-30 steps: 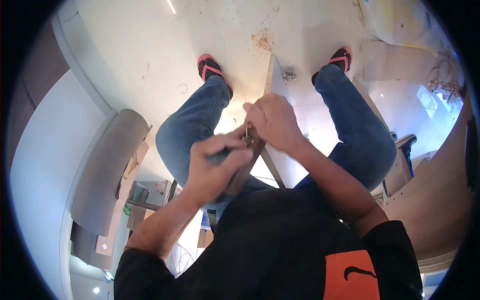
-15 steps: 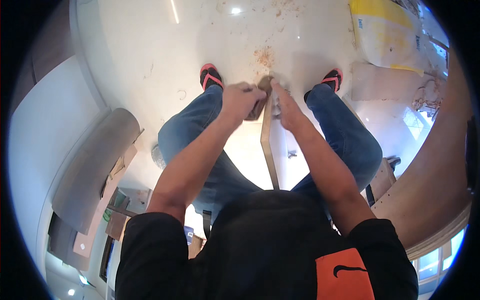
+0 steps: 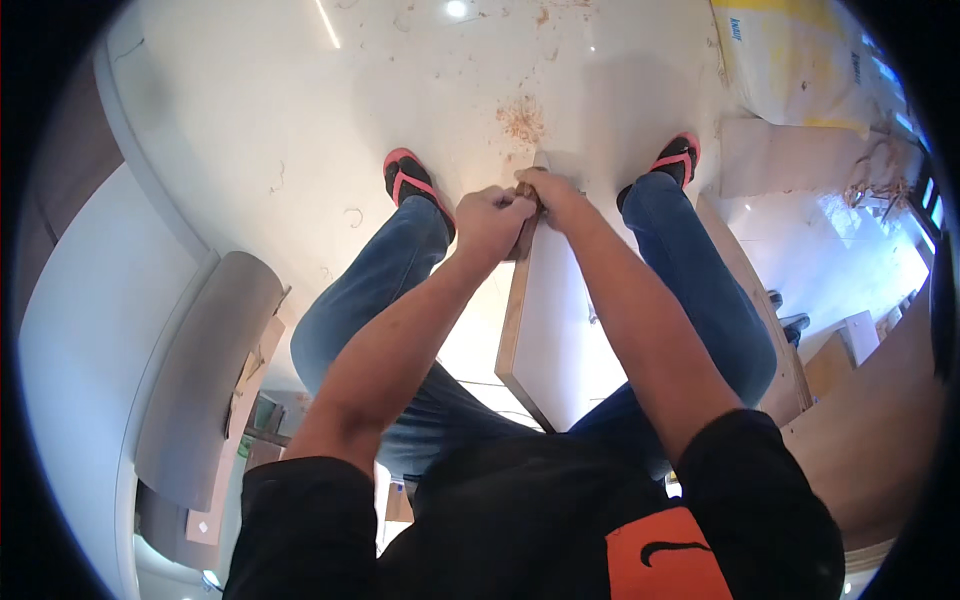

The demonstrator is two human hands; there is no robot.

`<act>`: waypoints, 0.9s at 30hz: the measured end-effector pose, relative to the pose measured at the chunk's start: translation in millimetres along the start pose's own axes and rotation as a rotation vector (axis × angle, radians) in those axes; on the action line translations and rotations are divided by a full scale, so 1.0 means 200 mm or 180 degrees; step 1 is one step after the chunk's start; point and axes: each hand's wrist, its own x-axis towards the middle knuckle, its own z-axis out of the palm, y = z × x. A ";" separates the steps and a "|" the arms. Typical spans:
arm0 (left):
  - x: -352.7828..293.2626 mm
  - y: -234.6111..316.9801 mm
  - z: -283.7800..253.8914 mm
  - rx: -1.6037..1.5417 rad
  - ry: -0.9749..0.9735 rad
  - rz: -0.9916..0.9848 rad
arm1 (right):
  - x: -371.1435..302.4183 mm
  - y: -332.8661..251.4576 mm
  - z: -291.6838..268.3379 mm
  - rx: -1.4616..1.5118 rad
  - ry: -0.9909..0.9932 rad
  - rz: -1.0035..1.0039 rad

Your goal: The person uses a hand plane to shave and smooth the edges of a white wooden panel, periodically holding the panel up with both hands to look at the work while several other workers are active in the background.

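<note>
A white panel (image 3: 565, 320) with a bare wood edge stands upright between my legs, running away from me. At its far end my left hand (image 3: 490, 225) is closed around a brown wooden block-like tool (image 3: 525, 238), perhaps a hand plane, that lies along the panel's top edge. My right hand (image 3: 552, 197) is closed over the tool's far end, its fingers touching or nearly touching my left hand. Both hands cover most of the tool, so its exact kind stays hidden.
Brownish shavings (image 3: 521, 119) lie on the pale floor beyond the panel. A yellow and white sack (image 3: 790, 60) rests on a board at the far right. A curved grey-brown panel (image 3: 215, 375) stands at left. My feet in red-strapped sandals flank the work.
My right hand has gone from flat and open beside the panel to closed over the tool. The panel's near end now appears further left, showing more of its white face.
</note>
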 end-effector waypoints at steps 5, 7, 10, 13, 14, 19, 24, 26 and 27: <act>0.42 -0.05 0.23 0.0377 0.0047 0.0324 | 0.36 -0.16 -0.16 -0.0416 0.0549 -0.0233; 0.33 -0.11 0.06 0.0467 -0.0031 -0.0091 | 0.23 -0.06 0.02 -0.0882 0.0642 0.0003; 0.03 0.05 0.02 0.0045 -0.0139 -0.0104 | -0.01 -0.05 -0.04 -0.0820 0.0270 0.0187; -0.62 0.32 -0.34 0.0201 -0.0449 0.0042 | -0.68 0.16 0.11 -0.0446 -0.0003 0.0071; -0.82 0.35 -0.44 -0.0063 -0.0508 0.0122 | -0.92 0.22 0.12 -0.0853 0.0075 -0.0254; -1.00 0.42 -0.53 -0.0410 -0.0481 0.0251 | -1.22 0.20 0.25 -0.1215 0.0496 -0.0474; -0.14 0.00 -0.21 -0.0314 -0.0024 -0.0268 | -0.27 0.04 0.21 -0.0785 0.0120 -0.0203; 0.09 0.00 -0.04 -0.0096 -0.0078 -0.0145 | 0.04 -0.02 0.05 -0.1197 0.0561 -0.0387; 0.17 0.09 0.12 0.0179 -0.0147 -0.0066 | 0.23 -0.04 -0.18 -0.1311 0.0789 -0.0685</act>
